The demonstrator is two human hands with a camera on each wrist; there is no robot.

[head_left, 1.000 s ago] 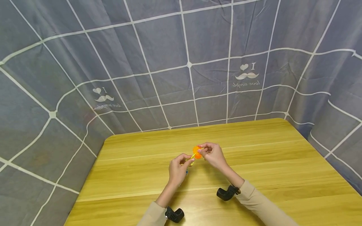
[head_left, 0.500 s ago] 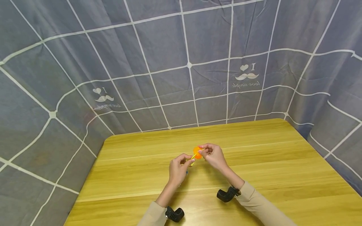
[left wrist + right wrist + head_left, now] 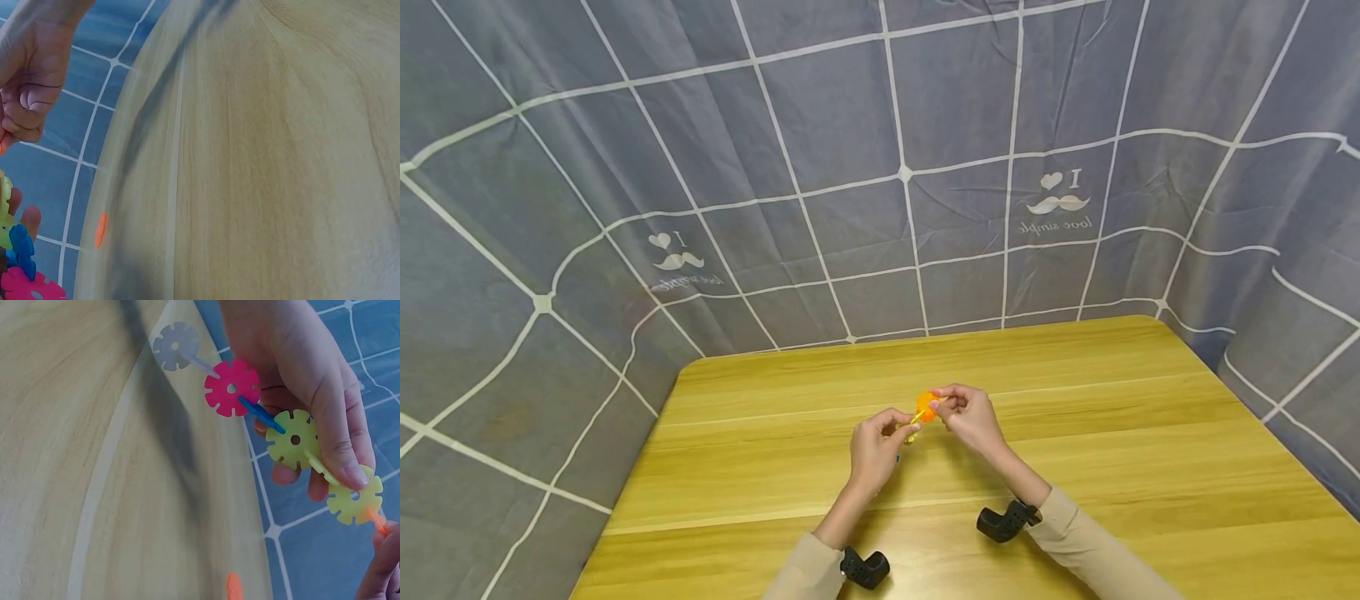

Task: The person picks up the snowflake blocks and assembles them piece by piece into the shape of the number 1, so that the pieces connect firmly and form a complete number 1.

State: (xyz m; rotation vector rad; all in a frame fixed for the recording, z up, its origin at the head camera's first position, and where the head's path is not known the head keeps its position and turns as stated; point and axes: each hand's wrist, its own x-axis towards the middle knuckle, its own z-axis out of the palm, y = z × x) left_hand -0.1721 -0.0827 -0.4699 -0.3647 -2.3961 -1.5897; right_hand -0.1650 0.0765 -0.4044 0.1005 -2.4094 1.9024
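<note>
My left hand (image 3: 874, 450) pinches a yellow notched disc (image 3: 354, 499) at the end of a chain of slotted plastic discs. Along the chain, the right wrist view shows another yellow disc (image 3: 292, 440), a blue disc (image 3: 261, 414) edge-on, a pink disc (image 3: 232, 389) and a pale whitish disc (image 3: 175, 346). My right hand (image 3: 972, 419) pinches an orange disc (image 3: 927, 406), whose edge meets the end yellow disc. Whether it sits in a notch is hard to tell. The left wrist view shows the blue and pink pieces low at left.
A loose orange piece (image 3: 101, 230) lies on the wooden table (image 3: 760, 467), near its edge in the left wrist view. A grey curtain with white lines (image 3: 850, 217) surrounds the table. Each wrist wears a black camera mount (image 3: 865, 568).
Both hands stay nearly in place, each keeping its hold. The orange disc turns slightly and appears narrower in the head view. The whole view shifts a little.
</note>
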